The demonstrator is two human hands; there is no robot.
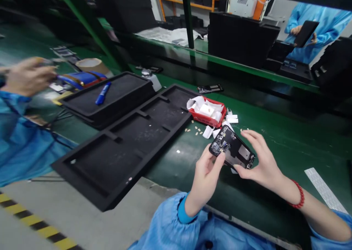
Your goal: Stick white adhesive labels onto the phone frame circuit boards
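Note:
An opened smartphone [232,147], its circuit board and inner metal parts showing, is held tilted above the green bench. My left hand [206,171] grips its left end, the thumb on the near edge and the other fingers mostly hidden behind. Around the right end curves my right hand [261,160], fingers stretched apart and thumb at the near edge; its fingertips stand off the far edge. Just behind the phone sits a red basket [205,120] filled with white paper pieces [206,110]. White slips [208,132] and small beige bits [196,128] lie around it.
Left of me lies a long black compartment tray [137,132], overhanging the bench edge. A second black tray [110,96] carries a blue marker [103,93]. A co-worker's blurred hand [29,76] is at far left. A white label strip [326,189] lies at right.

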